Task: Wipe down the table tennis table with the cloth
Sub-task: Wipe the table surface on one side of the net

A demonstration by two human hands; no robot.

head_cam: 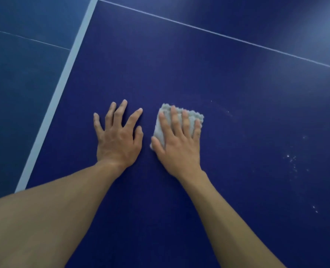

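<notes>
1. On the dark blue bench (179, 64), seen from our head camera, both of our hands lie palm-down, just beside each other near the middle of the view.
2. Our left hand (117, 138) rests flat on the bare surface with its fingers spread wide, holding nothing; its fingertips point toward 12 o'clock.
3. Our right hand (177, 144) lies at 3 o'clock from the left one, pressed flat on top of the cloth (161, 130), fingers stretched out over it rather than curled around it.
4. The cloth is a pale grey, fluffy, folded pad; its fuzzy edge shows past the fingertips at 12 o'clock and beside the thumb at 9 o'clock.
5. A broad white line (63, 82) runs along the bench edge at 9 to 11 o'clock from the hands, with blue floor (15, 74) beyond it.
6. A thin white line (218, 33) crosses the bench at 12 to 2 o'clock, well apart from the hands.
7. Pale specks (291, 158) dot the bench at 3 to 4 o'clock from the cloth.
</notes>
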